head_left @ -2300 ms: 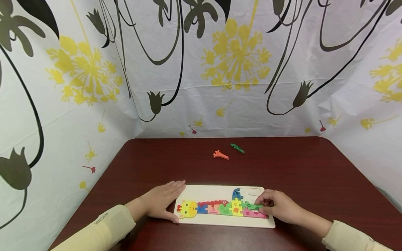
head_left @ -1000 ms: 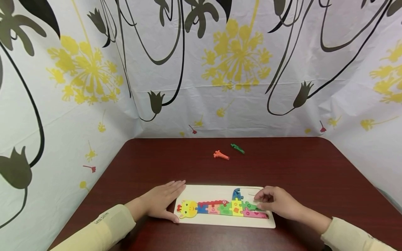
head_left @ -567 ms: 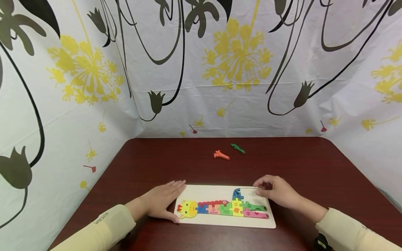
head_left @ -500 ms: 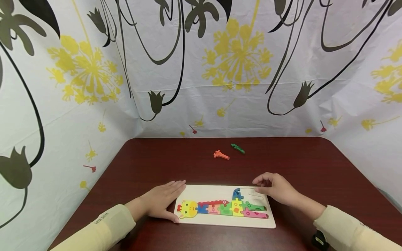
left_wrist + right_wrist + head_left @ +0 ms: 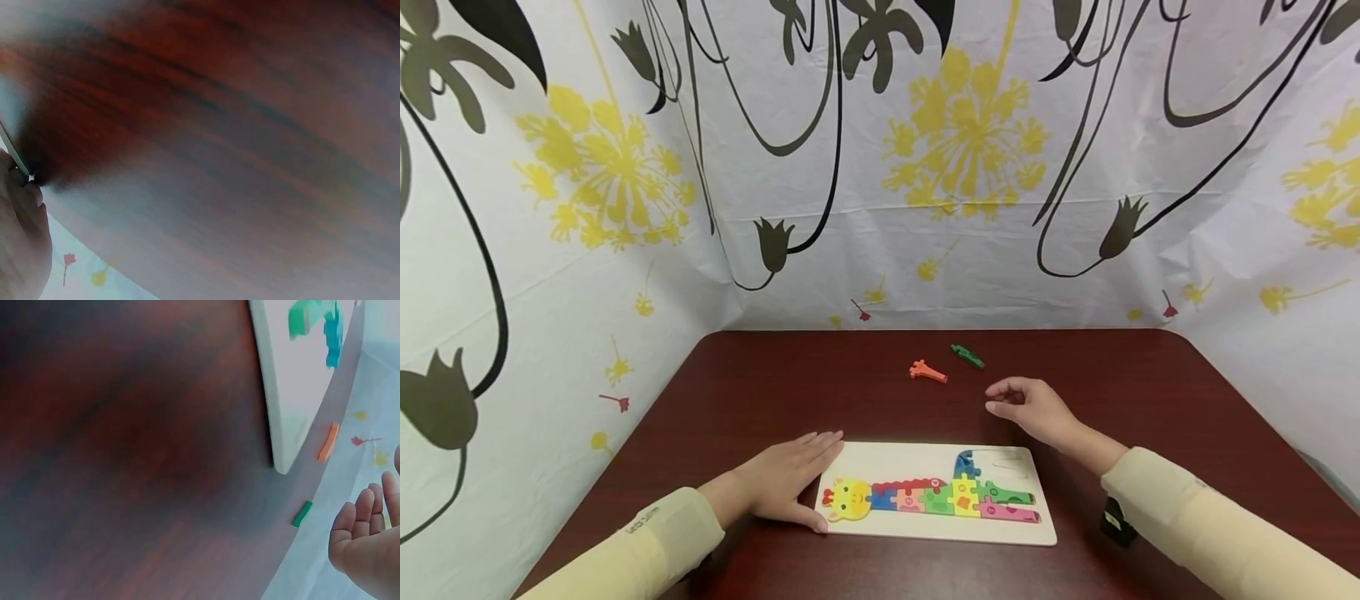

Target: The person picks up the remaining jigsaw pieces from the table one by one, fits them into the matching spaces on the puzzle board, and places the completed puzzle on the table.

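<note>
A pale wooden puzzle board [image 5: 917,532] lies flat near the front of the table, carrying a colourful giraffe with a yellow head [image 5: 851,499] at left. Green [image 5: 1006,494] and pink [image 5: 1011,512] leg pieces sit at its right end, below an outlined bare patch and a blue piece [image 5: 966,463]. My left hand [image 5: 790,482] rests along the board's left edge, fingers straight, thumb at the near corner. Beyond the board's far right corner, my right hand [image 5: 1033,410] is over the table with loosely bent fingers and nothing in them. Left of it lie an orange puzzle piece [image 5: 928,372] and a dark green puzzle piece [image 5: 967,356].
The dark red wooden table [image 5: 790,383] reaches back to a white curtain [image 5: 820,183] with printed flowers, which also stands along both sides. A dark band [image 5: 1117,523] shows under the right sleeve.
My right hand has left the green leg piece at the board's right end and moved away and leftward toward the two loose pieces. The left hand has stayed in place.
</note>
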Demonstrator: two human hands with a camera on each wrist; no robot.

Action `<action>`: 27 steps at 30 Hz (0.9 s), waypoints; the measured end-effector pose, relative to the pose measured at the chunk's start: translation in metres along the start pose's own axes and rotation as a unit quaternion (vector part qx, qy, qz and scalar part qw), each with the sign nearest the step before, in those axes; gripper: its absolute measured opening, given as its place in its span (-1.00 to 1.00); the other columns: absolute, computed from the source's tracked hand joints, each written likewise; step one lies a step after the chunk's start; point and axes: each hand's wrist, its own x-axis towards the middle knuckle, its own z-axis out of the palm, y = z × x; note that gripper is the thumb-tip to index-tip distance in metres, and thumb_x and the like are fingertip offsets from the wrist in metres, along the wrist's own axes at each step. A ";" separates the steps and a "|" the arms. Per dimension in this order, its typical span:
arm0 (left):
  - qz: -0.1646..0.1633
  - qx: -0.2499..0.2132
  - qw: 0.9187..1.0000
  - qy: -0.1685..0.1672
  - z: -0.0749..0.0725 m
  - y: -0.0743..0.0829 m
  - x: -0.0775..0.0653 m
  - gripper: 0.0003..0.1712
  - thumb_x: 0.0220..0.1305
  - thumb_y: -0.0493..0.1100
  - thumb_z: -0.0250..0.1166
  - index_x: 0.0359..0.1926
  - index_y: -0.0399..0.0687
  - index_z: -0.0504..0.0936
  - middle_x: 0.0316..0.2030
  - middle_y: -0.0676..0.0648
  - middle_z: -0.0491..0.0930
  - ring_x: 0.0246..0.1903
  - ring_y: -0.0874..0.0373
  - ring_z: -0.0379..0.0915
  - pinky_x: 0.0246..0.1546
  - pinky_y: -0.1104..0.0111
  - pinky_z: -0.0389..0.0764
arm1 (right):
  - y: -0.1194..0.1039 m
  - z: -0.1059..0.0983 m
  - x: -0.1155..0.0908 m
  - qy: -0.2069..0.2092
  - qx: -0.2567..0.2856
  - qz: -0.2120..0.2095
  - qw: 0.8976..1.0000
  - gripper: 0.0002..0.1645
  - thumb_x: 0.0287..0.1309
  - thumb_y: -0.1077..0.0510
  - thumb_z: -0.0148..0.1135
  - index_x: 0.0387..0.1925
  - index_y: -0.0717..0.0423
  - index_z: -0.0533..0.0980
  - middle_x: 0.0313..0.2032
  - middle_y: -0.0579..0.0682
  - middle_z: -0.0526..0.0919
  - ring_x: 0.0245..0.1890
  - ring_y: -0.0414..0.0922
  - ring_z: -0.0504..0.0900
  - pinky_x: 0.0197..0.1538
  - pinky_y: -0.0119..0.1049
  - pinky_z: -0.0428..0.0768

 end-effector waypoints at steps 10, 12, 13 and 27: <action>-0.004 -0.002 1.000 -0.007 -0.004 0.000 0.000 0.29 0.07 0.69 -0.16 0.52 -0.16 -0.03 0.50 -0.10 -0.05 0.46 0.06 -0.14 0.39 0.16 0.04 | -0.003 0.009 0.038 0.003 0.034 0.022 0.999 -0.59 0.23 0.08 0.33 0.00 0.27 0.56 -0.21 0.06 0.60 -0.23 -0.02 0.51 -0.20 -0.24 0.56; -0.004 -0.001 1.000 -0.006 -0.004 0.000 0.000 0.29 0.07 0.69 -0.16 0.52 -0.16 -0.03 0.50 -0.10 -0.04 0.46 0.06 -0.14 0.39 0.16 0.04 | -0.005 0.011 0.044 -0.001 0.041 0.028 0.999 -0.57 0.23 0.08 0.33 0.02 0.29 0.55 -0.20 0.08 0.59 -0.21 -0.02 0.51 -0.18 -0.25 0.56; -0.004 -0.001 1.000 -0.007 -0.004 0.000 0.000 0.29 0.07 0.69 -0.17 0.52 -0.16 -0.03 0.50 -0.10 -0.04 0.46 0.06 -0.14 0.39 0.16 0.03 | -0.005 0.013 0.046 -0.001 0.044 0.033 0.998 -0.56 0.23 0.08 0.32 0.02 0.30 0.55 -0.19 0.08 0.59 -0.21 -0.02 0.52 -0.17 -0.25 0.56; -0.006 -0.008 1.000 -0.007 -0.003 0.002 -0.001 0.29 0.06 0.69 -0.16 0.52 -0.16 -0.04 0.50 -0.10 -0.05 0.46 0.06 -0.15 0.40 0.16 0.03 | -0.005 0.031 0.076 -0.013 0.043 0.083 0.996 -0.47 0.25 0.04 0.31 0.13 0.28 0.49 -0.04 0.16 0.55 -0.06 0.06 0.50 0.02 -0.07 0.54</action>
